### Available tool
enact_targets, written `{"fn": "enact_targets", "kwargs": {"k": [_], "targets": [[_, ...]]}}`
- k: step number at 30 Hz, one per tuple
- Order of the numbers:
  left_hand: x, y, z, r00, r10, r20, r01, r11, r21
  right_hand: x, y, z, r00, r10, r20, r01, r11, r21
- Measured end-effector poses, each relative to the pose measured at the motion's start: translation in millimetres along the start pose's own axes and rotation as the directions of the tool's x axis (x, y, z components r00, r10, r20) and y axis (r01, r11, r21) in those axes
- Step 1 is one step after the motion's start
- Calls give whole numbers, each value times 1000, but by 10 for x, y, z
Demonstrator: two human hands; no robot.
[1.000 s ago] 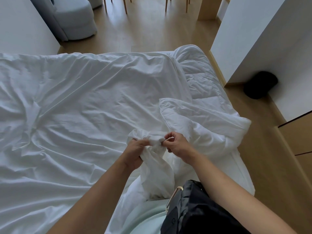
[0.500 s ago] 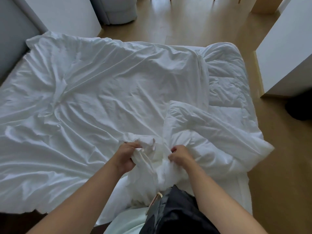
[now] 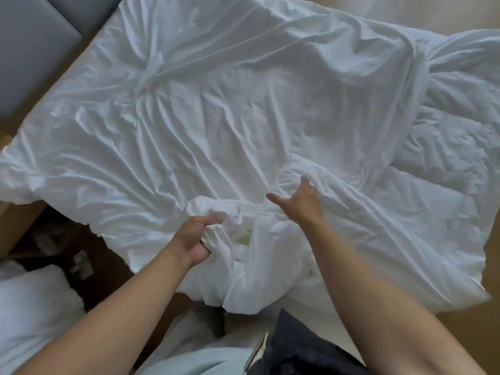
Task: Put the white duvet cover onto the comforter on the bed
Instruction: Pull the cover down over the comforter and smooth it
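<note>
The white duvet cover [image 3: 216,117] lies wrinkled across most of the bed. The quilted white comforter [image 3: 446,147] shows bare along the right side, with a folded-over part near the front. My left hand [image 3: 196,239] grips a bunched fold of the duvet cover at the bed's near edge. My right hand [image 3: 301,203] is off the fabric bunch, its fingers spread and thumb out, resting on the comforter's folded part just right of the bunch.
A grey headboard or wall panel [image 3: 29,50] stands at the upper left. A white pillow [image 3: 32,315] lies on the floor at the lower left. Wooden floor [image 3: 465,336] shows at the lower right. A dark bag [image 3: 303,347] hangs at my waist.
My right hand let go of the bunched fabric and moved up and right, opening its fingers. My left hand keeps its grip. The view tilted down and swung left.
</note>
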State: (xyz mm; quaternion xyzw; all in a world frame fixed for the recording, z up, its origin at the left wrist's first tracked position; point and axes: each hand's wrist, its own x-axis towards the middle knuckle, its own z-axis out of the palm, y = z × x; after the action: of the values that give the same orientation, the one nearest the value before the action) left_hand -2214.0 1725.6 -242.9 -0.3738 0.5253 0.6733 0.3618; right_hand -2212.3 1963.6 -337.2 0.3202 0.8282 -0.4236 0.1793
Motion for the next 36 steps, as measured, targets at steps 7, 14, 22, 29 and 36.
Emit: {"fn": "enact_targets", "kwargs": {"k": [7,14,22,29,36], "targets": [[67,-137,22,998,-5,-70,-1,996,-89,-21,315,519,974,30,224,-8,995,-98],[140,-300,-96,996,-69,-55,60,987,-152,-146,390,235,946,-322,30,318,910,-266],[125,-360,-324,997,-29,-67,17,986,-166,767,337,40,931,69,359,-15,988,-152],[-30,-412,-345,999,12,-50,-17,995,-102,-162,319,197,849,-212,483,79,957,280],[-291,-358,-402,988,144,-53,-138,986,93,-1217,43,241,828,-443,344,445,892,77]]}}
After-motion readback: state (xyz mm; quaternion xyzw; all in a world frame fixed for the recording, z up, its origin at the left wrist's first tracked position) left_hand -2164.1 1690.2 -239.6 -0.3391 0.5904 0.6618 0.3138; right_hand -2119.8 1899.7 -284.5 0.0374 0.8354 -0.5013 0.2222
